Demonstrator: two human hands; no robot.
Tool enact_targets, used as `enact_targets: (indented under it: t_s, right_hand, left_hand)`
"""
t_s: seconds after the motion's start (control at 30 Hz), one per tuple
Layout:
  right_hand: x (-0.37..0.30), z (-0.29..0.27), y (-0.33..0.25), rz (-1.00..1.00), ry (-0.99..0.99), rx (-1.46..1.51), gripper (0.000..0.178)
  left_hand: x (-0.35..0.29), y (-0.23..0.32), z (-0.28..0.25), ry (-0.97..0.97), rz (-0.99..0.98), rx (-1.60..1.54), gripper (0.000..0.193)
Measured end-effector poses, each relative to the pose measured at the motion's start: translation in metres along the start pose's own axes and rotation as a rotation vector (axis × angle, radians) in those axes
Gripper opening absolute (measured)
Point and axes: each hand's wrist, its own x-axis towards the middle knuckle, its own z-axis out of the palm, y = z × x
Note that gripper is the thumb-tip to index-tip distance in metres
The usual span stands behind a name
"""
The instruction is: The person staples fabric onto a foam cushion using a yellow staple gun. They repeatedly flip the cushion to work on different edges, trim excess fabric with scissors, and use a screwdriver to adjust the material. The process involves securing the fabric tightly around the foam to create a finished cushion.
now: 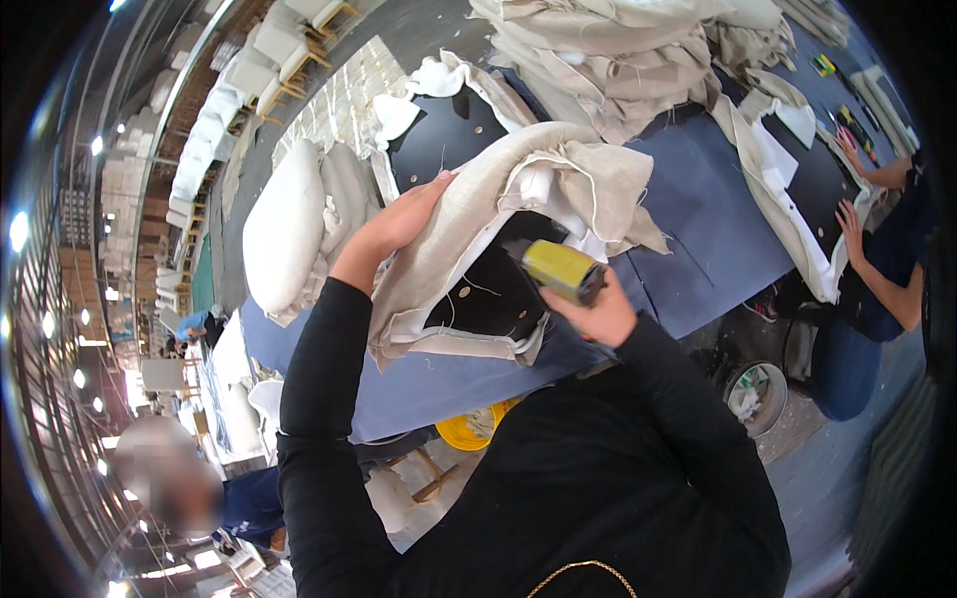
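A beige fabric-covered seat cushion [518, 149] with a black underside panel [488, 284] lies underside up on the blue-covered table in front of me. White padding shows along its edge, with loose threads and a raised flap of fabric. My left hand [409, 214] grips the cushion's left side, its fingers partly hidden against the fabric. My right hand [603, 314] is closed around a yellow and black staple gun [563, 271]. The tool's blurred nose points left over the black panel, near the folded fabric; whether it touches cannot be made out.
Beyond lies another black-backed cushion [439, 130]; rounded cushions [284, 224] stand left. Beige fabric [618, 60] is heaped at the back. At right, a co-worker's hands [852, 229] rest on a similar piece near hand tools [852, 125]. A yellow bucket [464, 432] and a bin [758, 399] stand below.
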Motion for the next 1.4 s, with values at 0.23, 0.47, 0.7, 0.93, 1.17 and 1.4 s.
enact_targets:
  t_s: [0.23, 0.47, 0.7, 0.93, 1.17, 1.4]
  right_hand:
    - [0.020, 0.045, -0.022, -0.353, 0.107, -0.514, 0.058]
    - [0.016, 0.050, -0.042, -0.157, 0.175, -0.253, 0.045]
    - [0.019, 0.053, -0.055, -0.301, 0.139, -0.286, 0.054]
    - [0.022, 0.055, -0.051, -0.263, 0.110, -0.282, 0.057]
    - [0.021, 0.060, -0.052, -0.252, 0.042, -0.258, 0.057]
    - [0.019, 0.063, -0.052, -0.263, 0.026, -0.268, 0.055]
  left_hand:
    - [-0.033, 0.000, 0.025, 0.198, 0.453, 0.370, 0.063]
    - [-0.049, 0.005, 0.036, 0.248, 0.509, 0.674, 0.080]
    - [-0.047, 0.006, 0.034, 0.227, 0.547, 0.650, 0.095]
    - [-0.051, 0.008, 0.035, 0.205, 0.530, 0.629, 0.102]
    - [-0.057, 0.014, 0.034, 0.168, 0.479, 0.646, 0.114]
    - [-0.055, 0.006, 0.000, -0.100, 0.696, 0.405, 0.102]
